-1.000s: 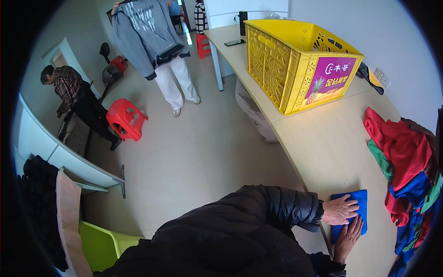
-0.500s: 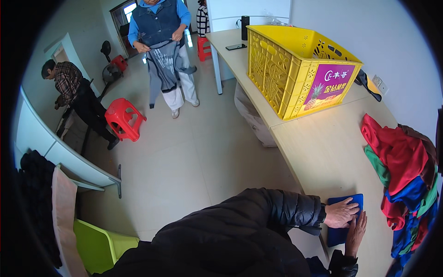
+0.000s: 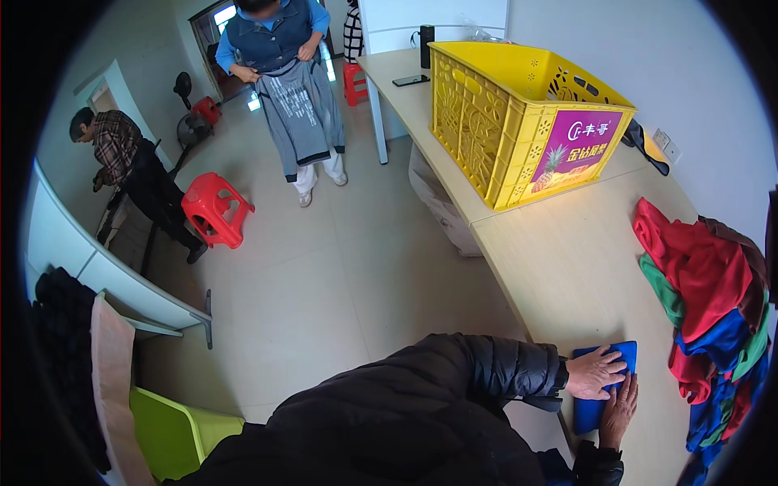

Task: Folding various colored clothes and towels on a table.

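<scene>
The folded blue cloth [image 3: 589,415] lies flat on the pale wood-look tabletop [image 3: 567,267] at lower right of the frame. The left hand [image 3: 596,373] rests palm down across its middle, fingers extended and slightly spread, grasping nothing. The right hand [image 3: 619,411] lies over its right edge just below, fingers straight and pointing up the frame, also free of any grip; whether the 2 hands touch I cannot tell. Both arms wear a black puffer jacket [image 3: 405,397], which fills the lower centre.

Along the right edge, well apart from the hands, is a loose heap of red, green, blue and brown fabric [image 3: 697,271]. Toward the upper right stands a yellow plastic crate [image 3: 470,134] with a purple label; to its left are a smartphone [image 3: 411,80] and a black cylindrical container [image 3: 427,47].

At upper centre-left, a co-worker in a denim vest [image 3: 271,42] holds up a grey garment [image 3: 301,109] with 2 hands. At far left, a person in a plaid shirt [image 3: 117,146] stands with head bowed, near a red plastic stool [image 3: 217,209]. A lime-green bin [image 3: 193,421] and black fabric [image 3: 65,340] occupy the lower left.
</scene>
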`<control>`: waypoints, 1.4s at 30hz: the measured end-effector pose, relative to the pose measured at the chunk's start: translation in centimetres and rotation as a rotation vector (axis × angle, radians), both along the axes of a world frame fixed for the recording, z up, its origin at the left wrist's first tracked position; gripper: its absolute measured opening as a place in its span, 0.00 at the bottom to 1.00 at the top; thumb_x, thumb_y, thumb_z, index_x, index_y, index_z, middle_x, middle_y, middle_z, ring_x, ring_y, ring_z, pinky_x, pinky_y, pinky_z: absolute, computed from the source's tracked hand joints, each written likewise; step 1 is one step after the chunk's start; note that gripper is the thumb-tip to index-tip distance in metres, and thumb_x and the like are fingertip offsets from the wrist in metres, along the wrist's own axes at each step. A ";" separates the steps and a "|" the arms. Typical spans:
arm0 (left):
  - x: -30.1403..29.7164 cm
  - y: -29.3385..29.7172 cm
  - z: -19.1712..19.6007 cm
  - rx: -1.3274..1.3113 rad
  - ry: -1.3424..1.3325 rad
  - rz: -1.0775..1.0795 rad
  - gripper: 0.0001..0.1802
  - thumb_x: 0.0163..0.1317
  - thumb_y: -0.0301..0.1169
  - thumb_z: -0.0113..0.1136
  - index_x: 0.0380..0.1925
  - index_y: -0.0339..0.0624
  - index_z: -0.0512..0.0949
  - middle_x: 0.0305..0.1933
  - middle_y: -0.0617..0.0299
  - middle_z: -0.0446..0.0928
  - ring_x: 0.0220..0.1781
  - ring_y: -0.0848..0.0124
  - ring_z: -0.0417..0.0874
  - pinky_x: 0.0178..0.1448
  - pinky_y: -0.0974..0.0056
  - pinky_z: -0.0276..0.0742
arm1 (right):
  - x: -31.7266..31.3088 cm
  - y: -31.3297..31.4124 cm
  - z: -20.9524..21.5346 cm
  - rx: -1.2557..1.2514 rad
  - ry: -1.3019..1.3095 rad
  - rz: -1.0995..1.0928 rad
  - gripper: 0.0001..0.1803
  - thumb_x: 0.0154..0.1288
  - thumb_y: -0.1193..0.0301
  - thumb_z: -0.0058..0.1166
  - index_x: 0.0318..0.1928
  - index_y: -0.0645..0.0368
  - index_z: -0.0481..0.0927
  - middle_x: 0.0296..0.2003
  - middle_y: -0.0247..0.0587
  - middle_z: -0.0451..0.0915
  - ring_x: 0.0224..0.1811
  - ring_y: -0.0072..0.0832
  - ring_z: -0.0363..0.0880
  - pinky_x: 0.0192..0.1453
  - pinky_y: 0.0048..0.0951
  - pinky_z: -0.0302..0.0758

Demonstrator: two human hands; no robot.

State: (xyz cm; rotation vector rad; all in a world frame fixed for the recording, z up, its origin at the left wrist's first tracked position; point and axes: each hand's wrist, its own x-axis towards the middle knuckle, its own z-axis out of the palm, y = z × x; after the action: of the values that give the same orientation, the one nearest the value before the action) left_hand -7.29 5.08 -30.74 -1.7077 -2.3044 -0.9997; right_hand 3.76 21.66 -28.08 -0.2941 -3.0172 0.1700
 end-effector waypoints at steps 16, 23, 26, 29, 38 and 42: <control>-0.4 -0.8 0.0 0.014 -0.006 0.065 0.38 0.62 0.56 0.59 0.66 0.46 0.70 0.72 0.47 0.62 0.75 0.49 0.59 0.74 0.39 0.52 | -0.2 0.0 -0.1 0.012 0.014 0.020 0.31 0.79 0.57 0.35 0.75 0.57 0.57 0.76 0.49 0.54 0.78 0.47 0.51 0.78 0.47 0.50; -0.5 -1.0 0.2 0.014 -0.014 0.064 0.37 0.62 0.55 0.60 0.65 0.45 0.71 0.71 0.47 0.63 0.75 0.49 0.59 0.73 0.39 0.52 | -0.4 0.2 -0.4 0.002 0.017 0.022 0.31 0.79 0.57 0.35 0.75 0.57 0.57 0.76 0.49 0.55 0.78 0.47 0.52 0.78 0.48 0.50; -0.5 -0.9 0.0 0.006 -0.007 0.072 0.37 0.62 0.56 0.59 0.65 0.45 0.71 0.70 0.47 0.63 0.75 0.49 0.60 0.73 0.39 0.53 | -0.4 0.4 -0.6 0.007 0.026 0.036 0.31 0.79 0.58 0.35 0.75 0.57 0.57 0.76 0.50 0.55 0.78 0.47 0.52 0.78 0.48 0.51; 0.1 -0.6 -0.9 0.140 0.073 0.123 0.34 0.60 0.54 0.59 0.59 0.43 0.75 0.66 0.47 0.66 0.71 0.49 0.63 0.69 0.39 0.56 | -0.1 0.2 -0.5 0.007 0.039 0.051 0.31 0.78 0.58 0.36 0.75 0.57 0.57 0.75 0.50 0.55 0.77 0.48 0.52 0.78 0.48 0.51; -0.9 -2.8 0.9 0.482 0.299 0.073 0.22 0.55 0.45 0.63 0.43 0.41 0.81 0.49 0.51 0.77 0.55 0.50 0.75 0.58 0.44 0.70 | 0.3 1.2 -1.5 0.268 0.233 0.263 0.30 0.72 0.64 0.48 0.71 0.61 0.65 0.68 0.56 0.66 0.71 0.52 0.62 0.73 0.47 0.60; -3.0 -6.3 1.9 0.013 0.117 0.148 0.28 0.65 0.48 0.57 0.59 0.44 0.76 0.63 0.49 0.74 0.64 0.50 0.73 0.69 0.45 0.63 | -0.4 -2.0 1.8 -0.017 0.141 0.065 0.30 0.73 0.59 0.48 0.71 0.57 0.65 0.70 0.51 0.65 0.73 0.51 0.60 0.76 0.48 0.56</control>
State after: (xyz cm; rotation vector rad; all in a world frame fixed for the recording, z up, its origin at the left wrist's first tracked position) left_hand -10.26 -1.27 -28.87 -1.5218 -2.3040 -0.8616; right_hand 3.33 19.70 -26.31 -0.1770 -2.8885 0.2126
